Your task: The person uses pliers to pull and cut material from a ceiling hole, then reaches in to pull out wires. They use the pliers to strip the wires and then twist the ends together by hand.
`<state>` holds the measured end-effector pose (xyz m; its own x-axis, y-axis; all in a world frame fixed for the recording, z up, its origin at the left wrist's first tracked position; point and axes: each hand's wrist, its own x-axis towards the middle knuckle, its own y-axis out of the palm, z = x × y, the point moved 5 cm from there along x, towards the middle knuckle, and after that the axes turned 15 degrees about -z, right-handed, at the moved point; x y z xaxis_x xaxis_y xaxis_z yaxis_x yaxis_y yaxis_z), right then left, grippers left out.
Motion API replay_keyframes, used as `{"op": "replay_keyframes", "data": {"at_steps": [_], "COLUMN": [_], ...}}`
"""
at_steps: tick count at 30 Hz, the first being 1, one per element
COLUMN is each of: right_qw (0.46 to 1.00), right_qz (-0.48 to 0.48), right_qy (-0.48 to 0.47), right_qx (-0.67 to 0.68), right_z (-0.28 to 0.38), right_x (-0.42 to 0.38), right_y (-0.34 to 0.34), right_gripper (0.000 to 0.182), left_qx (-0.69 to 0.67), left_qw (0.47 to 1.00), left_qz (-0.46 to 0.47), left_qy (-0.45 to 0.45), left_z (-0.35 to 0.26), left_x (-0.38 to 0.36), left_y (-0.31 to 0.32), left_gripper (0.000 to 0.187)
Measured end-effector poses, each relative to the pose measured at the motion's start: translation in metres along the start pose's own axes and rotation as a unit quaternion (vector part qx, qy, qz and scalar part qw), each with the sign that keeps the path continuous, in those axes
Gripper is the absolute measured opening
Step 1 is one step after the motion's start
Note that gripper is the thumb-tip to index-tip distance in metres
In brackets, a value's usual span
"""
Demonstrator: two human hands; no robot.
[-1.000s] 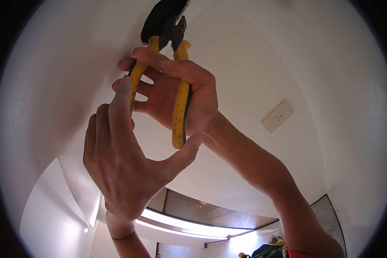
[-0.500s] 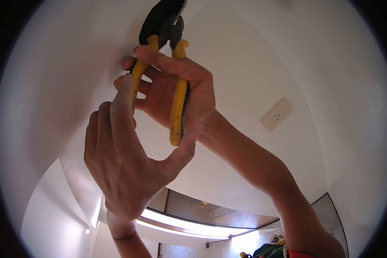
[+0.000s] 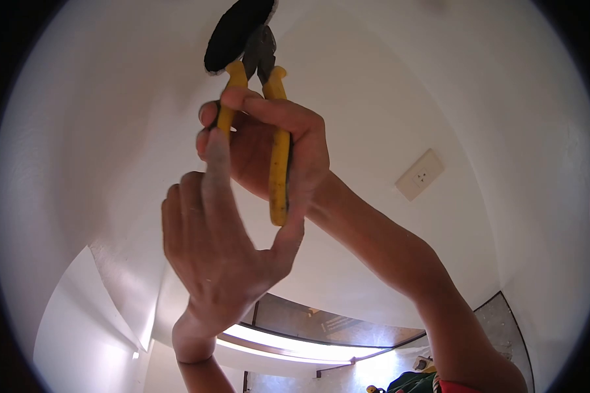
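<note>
Pliers with yellow handles point upward, their dark jaws at the edge of a black oval hole in the pale surface. My right hand wraps round both handles, with its fingers over the left one. Lower down, my left hand also grips the pliers. Its fingertips press the left handle and its thumb rests by the lower end of the right handle. The handles stand slightly apart. What lies between the jaws, if anything, I cannot make out.
A white outlet plate is fixed on the pale surface to the right. Below, a bright light strip runs beside a dark glossy panel. A curved white panel stands at lower left. Something dark green shows at the bottom edge.
The handles have come closer together. My left hand has shifted right and slightly down, its fingers still on the left handle. More of the black hole now shows beside the jaws.
</note>
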<state>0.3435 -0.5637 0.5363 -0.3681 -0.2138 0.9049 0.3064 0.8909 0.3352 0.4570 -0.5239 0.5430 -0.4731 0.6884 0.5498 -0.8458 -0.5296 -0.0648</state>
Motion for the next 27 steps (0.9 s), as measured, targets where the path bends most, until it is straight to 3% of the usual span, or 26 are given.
{"op": "replay_keyframes", "data": {"at_steps": [4,7,10,12,16,21,23,24,27], "right_qw": [0.999,0.999,0.999,0.999,0.999,0.996,0.996,0.997,0.983], "right_qz": [-0.042,0.027,0.018,-0.05,-0.052,0.055,0.065,0.035,-0.01], "right_qy": [0.0,0.008,0.01,-0.006,0.0,0.036,0.048,0.047,0.047], "right_qx": [-0.026,-0.045,-0.042,-0.018,0.003,0.052,0.037,-0.039,-0.178], "right_z": [0.001,0.0,-0.001,-0.001,0.0,0.004,0.01,0.015,0.035], "right_x": [-0.001,0.003,0.001,0.0,0.0,-0.002,-0.01,-0.018,-0.052], "right_y": [0.005,0.007,0.013,0.013,0.008,-0.007,-0.008,-0.005,-0.012], "right_gripper": [0.028,0.036,0.036,0.027,0.025,0.028,0.031,0.035,0.043], "left_qx": [-0.008,-0.006,-0.011,-0.016,0.012,0.059,-0.005,-0.004,-0.279], "left_qw": [1.0,1.0,1.0,1.0,1.0,0.998,0.997,0.997,0.943], "left_qz": [-0.004,0.001,0.002,0.002,0.0,-0.015,0.075,0.074,-0.061], "left_qy": [-0.003,-0.013,-0.013,-0.01,0.024,0.027,-0.01,-0.01,-0.172], "left_z": [0.008,0.011,0.012,0.012,0.005,-0.013,-0.005,0.0,0.022], "left_x": [0.007,0.01,0.012,0.013,0.009,-0.003,-0.005,-0.008,-0.022], "left_y": [-0.004,-0.006,-0.008,-0.008,-0.005,0.002,0.004,0.007,0.021], "left_gripper": [0.08,0.082,0.08,0.079,0.076,0.08,0.084,0.084,0.083]}}
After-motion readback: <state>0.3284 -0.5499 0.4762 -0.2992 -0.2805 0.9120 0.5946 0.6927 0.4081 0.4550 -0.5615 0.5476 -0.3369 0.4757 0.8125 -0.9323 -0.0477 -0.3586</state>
